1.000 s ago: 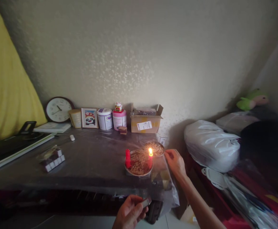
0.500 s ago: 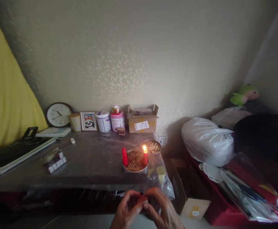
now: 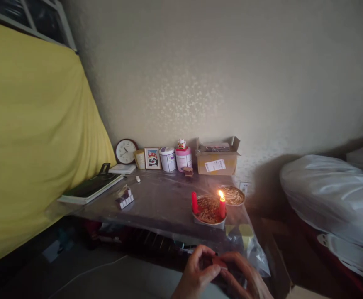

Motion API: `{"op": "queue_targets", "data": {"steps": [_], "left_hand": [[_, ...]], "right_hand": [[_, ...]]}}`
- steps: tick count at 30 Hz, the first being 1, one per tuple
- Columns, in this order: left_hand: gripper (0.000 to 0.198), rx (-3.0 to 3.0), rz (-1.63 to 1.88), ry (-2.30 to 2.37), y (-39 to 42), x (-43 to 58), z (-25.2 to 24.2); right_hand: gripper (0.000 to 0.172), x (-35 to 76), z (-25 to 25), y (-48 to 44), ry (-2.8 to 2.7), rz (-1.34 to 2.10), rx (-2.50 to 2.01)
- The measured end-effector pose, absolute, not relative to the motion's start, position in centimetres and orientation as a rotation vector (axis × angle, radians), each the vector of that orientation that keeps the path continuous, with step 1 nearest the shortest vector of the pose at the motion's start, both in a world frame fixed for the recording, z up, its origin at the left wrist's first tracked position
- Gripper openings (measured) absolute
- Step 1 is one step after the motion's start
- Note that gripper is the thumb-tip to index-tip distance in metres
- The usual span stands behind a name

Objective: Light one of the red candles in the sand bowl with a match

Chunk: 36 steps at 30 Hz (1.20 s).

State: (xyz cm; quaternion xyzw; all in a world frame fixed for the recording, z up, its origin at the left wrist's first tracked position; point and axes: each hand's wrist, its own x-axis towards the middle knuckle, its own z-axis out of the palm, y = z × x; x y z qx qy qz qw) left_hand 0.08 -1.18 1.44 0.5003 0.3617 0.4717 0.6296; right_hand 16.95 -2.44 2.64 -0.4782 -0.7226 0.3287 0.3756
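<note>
Close to the table's front edge, my left hand point(image 3: 197, 272) and my right hand point(image 3: 243, 274) are together, fingers closed around a small reddish-brown matchbox point(image 3: 220, 262). Fingers cover much of it. Just beyond them on the table stands a round tin point(image 3: 210, 223) filled with brown grainy material. Two red candles are upright in it: the left candle point(image 3: 194, 202) is unlit, while the right candle point(image 3: 222, 207) burns with a flame. Behind the tin at right lies a round dish point(image 3: 242, 200) of thin sticks that look like matchsticks.
A plastic-wrapped stack of small boxes point(image 3: 125, 198) sits left on the plastic-covered table point(image 3: 159, 203). Along the wall stand a clock point(image 3: 126, 151), a picture frame point(image 3: 153, 159), a white tub point(image 3: 168, 160), a pink tub point(image 3: 184, 160) and a cardboard box point(image 3: 221, 162). White bags point(image 3: 327, 199) bulge at right.
The view has turned left, so the table things appear further right and more yellow curtain shows. Both hands keep hold of the matchbox, which is tilted a little differently.
</note>
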Motion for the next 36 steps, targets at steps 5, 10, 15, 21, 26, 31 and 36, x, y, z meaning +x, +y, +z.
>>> {"op": "queue_targets", "data": {"steps": [5,10,15,21,26,31,36], "left_hand": [[0.023,1.193,1.086,0.833,-1.1,0.1,1.2],[0.022,1.242,1.09,0.874,-1.1,0.1,0.9],[0.02,1.317,1.094,0.951,-1.3,0.2,1.3],[0.024,1.459,1.065,1.03,-1.4,0.0,1.7],[0.024,1.507,1.059,1.011,-1.4,-0.1,1.6],[0.024,1.507,1.062,1.008,-1.4,0.1,1.6],[0.024,1.503,1.064,1.0,-1.4,0.1,1.8]], "right_hand": [[0.029,16.7,2.6,-2.5,-1.831,0.87,-1.234],[0.028,16.5,2.8,-2.7,-1.825,0.912,-1.196],[0.026,16.4,3.0,-2.7,-1.843,0.907,-1.2],[0.026,16.6,2.8,-2.6,-1.885,0.878,-1.205],[0.023,16.5,3.0,-2.5,-1.894,0.826,-1.162],[0.022,16.5,3.2,-2.8,-1.865,0.819,-1.181],[0.022,16.4,3.7,-2.9,-1.864,0.852,-1.17]]}}
